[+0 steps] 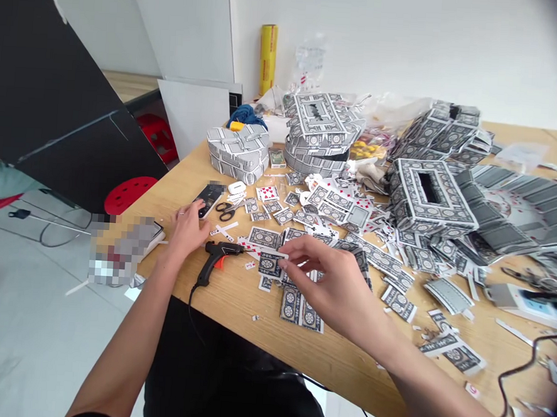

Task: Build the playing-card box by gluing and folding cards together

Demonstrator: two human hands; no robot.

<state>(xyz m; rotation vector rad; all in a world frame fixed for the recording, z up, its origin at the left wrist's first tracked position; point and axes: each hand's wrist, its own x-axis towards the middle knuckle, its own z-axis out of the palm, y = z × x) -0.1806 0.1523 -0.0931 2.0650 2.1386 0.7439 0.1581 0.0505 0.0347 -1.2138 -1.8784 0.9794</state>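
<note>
A cut piece of playing card (270, 266), patterned back showing, is pinched between the thumb and fingers of my right hand (326, 277). My left hand (188, 227) rests at the table's left side, fingers stretched toward a dark phone (210, 198) and touching its near end. Between the hands lies a black glue gun (214, 255) with an orange trigger, its nozzle pointing at the card piece. Joined card panels (303, 307) lie under my right hand, which partly hides them. Black scissors (226, 213) are just beyond my left hand.
Card scraps (335, 206) litter the table. Boxes built from cards stand behind: a heart-shaped one (239, 152), a stacked one (316, 119) and one with a slot (430, 192). A power strip (513, 299) and cables lie right. A yellow roll (267, 60) stands against the wall.
</note>
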